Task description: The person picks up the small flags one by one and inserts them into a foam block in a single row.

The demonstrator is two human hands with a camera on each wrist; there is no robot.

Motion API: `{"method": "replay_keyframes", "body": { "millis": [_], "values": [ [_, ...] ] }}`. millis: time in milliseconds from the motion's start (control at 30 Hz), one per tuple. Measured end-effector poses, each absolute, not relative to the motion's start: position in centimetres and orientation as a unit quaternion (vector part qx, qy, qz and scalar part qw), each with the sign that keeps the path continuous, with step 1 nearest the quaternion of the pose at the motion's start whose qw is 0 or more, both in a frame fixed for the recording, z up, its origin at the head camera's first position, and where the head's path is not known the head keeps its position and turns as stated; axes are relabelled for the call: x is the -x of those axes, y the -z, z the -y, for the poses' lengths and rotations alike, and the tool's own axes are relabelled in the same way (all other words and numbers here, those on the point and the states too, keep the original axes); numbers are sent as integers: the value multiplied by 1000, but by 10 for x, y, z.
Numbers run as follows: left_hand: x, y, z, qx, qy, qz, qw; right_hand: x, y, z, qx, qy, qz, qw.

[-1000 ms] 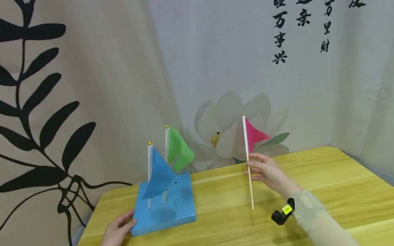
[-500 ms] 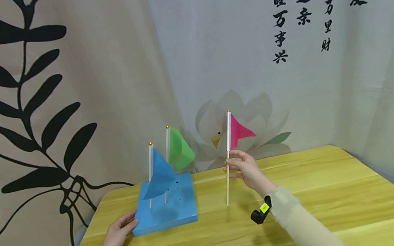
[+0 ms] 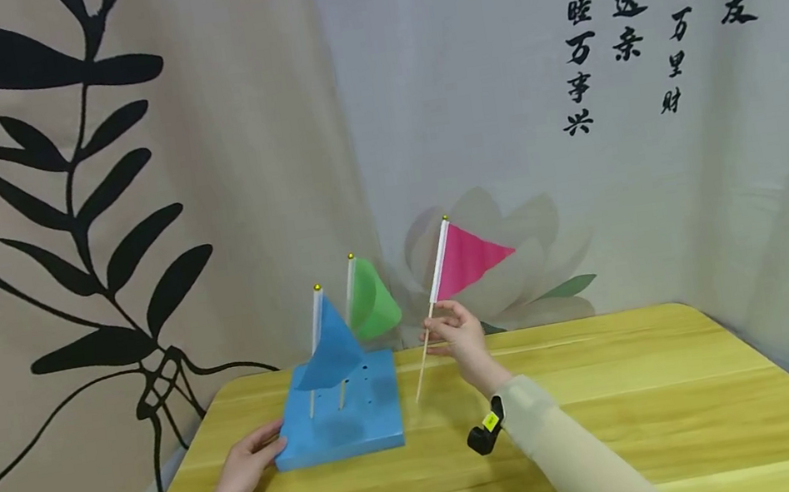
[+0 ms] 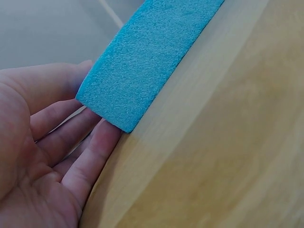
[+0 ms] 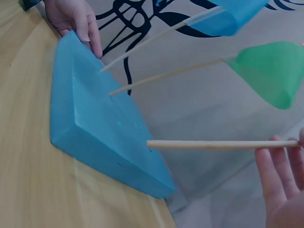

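My right hand [image 3: 460,343] pinches the wooden stick [image 5: 213,144] of a pink triangular flag [image 3: 467,257]. The flag leans to the right, and its lower end hangs just right of a blue foam block [image 3: 338,439]. Fairly straight fingers of my left hand [image 3: 246,466] rest against the block's left side near its front corner, the thumb close to the upper edge. Upright in small holes of the block stand a blue flag [image 3: 328,343] and a green flag [image 3: 372,299]. Several other holes [image 5: 118,123] show in its top.
The block lies on a wooden table [image 3: 577,414], left of the middle. Behind the far edge hangs a pale curtain [image 3: 263,172] with printed leaves and writing. Each wrist wears a black camera [image 3: 485,432].
My right hand has carried the pink flag leftward to the block's side, and the stick now tilts more. The left hand stays at the block. The head view has shifted slightly.
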State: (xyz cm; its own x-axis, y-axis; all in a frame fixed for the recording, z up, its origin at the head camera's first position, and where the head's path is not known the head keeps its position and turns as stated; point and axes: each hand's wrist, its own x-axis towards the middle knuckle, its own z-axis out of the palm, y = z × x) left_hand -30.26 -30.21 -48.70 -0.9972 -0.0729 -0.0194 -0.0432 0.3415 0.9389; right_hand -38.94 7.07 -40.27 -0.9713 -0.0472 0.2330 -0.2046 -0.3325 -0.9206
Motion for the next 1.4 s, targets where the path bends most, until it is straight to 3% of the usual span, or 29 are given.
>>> {"method": "replay_keyframes", "body": {
  "millis": [600,1067,1400],
  "values": [
    [303,487,303,-39,584,811,16,404,419,-1,-62,-834,540,98],
    [303,487,301,-41,587,809,20,407,424,18,-68,-830,548,85],
    [303,486,302,-36,582,812,24,400,426,21,-105,-799,582,107]
  ]
}}
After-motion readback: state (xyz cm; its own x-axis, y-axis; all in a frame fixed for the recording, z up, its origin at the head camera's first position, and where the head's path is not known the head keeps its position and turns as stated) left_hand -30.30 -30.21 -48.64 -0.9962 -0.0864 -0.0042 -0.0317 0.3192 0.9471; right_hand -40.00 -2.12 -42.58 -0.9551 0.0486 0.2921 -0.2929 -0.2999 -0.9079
